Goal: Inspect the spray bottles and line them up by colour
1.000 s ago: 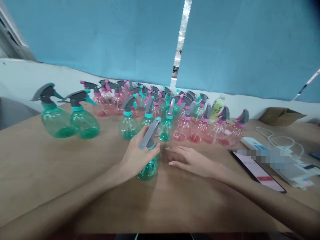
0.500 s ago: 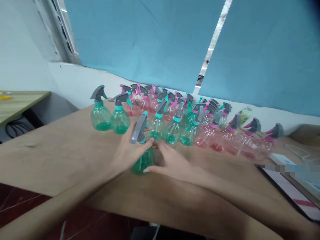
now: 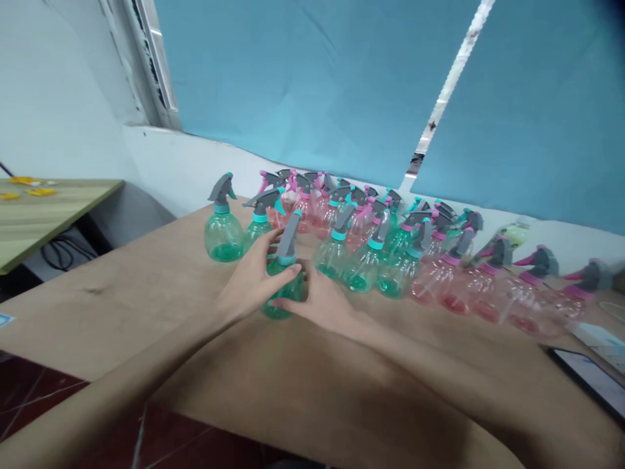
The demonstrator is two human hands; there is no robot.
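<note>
Both hands are around one green spray bottle with a grey trigger head and a teal collar. It stands roughly upright. My left hand wraps its left side, the thumb lying across the front below the collar. My right hand grips the right side, its thumb on the lower front and its other fingers partly hidden behind. Just beyond on the left are two more green spray bottles, one in full view and one partly covered. To the right, a row begins with another green spray bottle.
Several pink spray bottles continue the row rightward, with more pink and green ones behind. A dark-edged tablet or phone lies at the right of the wooden table. A side table with yellow items stands far left.
The held bottle has shifted left and farther from me, closer to the two green bottles on the left. Both hands moved with it. The view has turned slightly left.
</note>
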